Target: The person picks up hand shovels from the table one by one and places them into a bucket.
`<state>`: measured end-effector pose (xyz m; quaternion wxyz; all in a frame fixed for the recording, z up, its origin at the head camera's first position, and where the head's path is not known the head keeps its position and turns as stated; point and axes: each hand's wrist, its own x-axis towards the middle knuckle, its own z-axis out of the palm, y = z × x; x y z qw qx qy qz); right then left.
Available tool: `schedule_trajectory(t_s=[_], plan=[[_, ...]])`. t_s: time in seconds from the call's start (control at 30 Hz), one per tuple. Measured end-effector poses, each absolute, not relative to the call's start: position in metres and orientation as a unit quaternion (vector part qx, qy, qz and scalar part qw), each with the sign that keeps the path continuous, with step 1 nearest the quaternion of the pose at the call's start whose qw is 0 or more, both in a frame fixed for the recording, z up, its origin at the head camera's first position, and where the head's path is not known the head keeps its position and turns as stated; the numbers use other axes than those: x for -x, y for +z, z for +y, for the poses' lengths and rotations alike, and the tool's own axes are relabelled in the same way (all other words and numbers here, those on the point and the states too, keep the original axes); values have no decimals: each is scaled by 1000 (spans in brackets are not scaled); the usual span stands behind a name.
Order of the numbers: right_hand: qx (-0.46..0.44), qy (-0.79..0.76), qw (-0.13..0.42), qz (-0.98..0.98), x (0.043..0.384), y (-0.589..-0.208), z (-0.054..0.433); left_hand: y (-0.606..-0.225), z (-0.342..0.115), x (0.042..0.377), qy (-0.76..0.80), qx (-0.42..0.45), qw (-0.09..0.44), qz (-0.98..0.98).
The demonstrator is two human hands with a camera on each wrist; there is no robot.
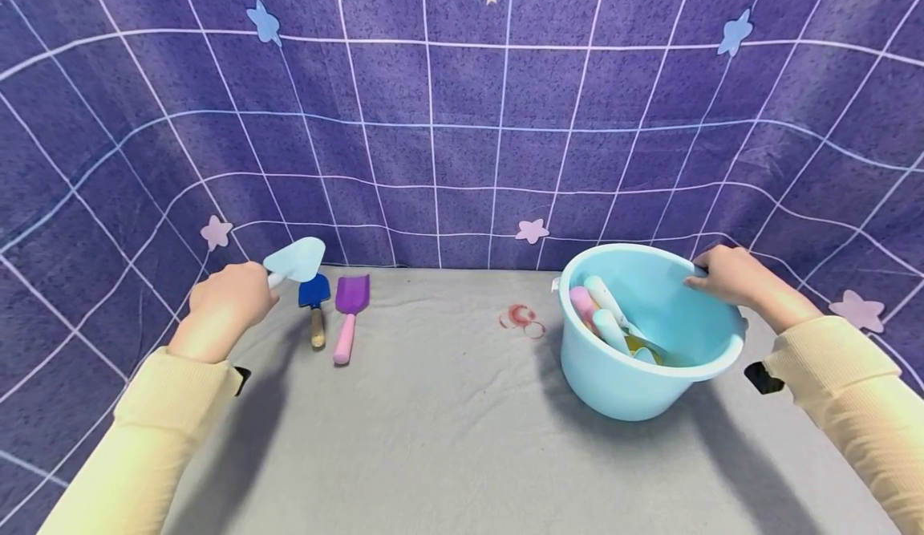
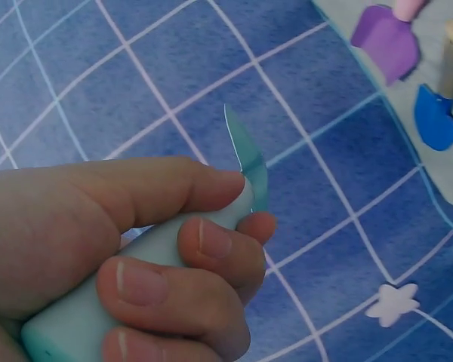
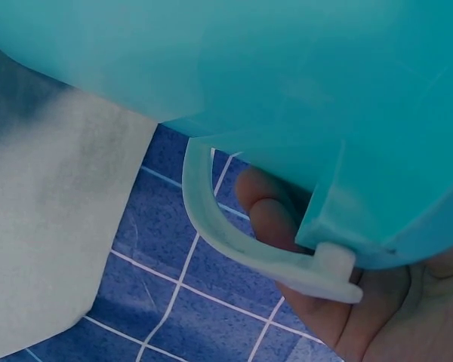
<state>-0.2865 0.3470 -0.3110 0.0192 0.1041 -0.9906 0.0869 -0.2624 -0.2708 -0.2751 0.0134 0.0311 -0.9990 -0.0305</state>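
Observation:
My left hand (image 1: 229,304) grips a pale blue toy trowel (image 1: 299,261) by its thick handle, its blade pointing away to the right. In the left wrist view the fingers curl round that handle (image 2: 79,317) with the thumb along its top. My right hand (image 1: 735,277) holds the far right rim of a light blue bucket (image 1: 624,395), which is tilted towards me. Its fingers are beside the white bucket handle (image 3: 219,226) in the right wrist view. Inside the bucket lie several tools with pale blue and pink handles (image 1: 583,304); their lower parts are partly hidden.
A small blue shovel (image 1: 314,290) with a wooden grip and a purple shovel (image 1: 352,294) with a pink grip lie on the grey cloth (image 1: 440,415) at left. Red ring marks (image 1: 521,317) show near the bucket. A purple grid-patterned curtain (image 1: 462,158) hangs behind.

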Motion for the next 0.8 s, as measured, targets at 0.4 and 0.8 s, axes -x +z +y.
schedule_trajectory(t_s=[0.4,0.8], plan=[[-111,88,19,-990,286,-311,348,-250,-231,273,-11,6,55,-998],[-104,89,17,-990,287,-311,347,-231,-187,277,-2,31,46,-998]])
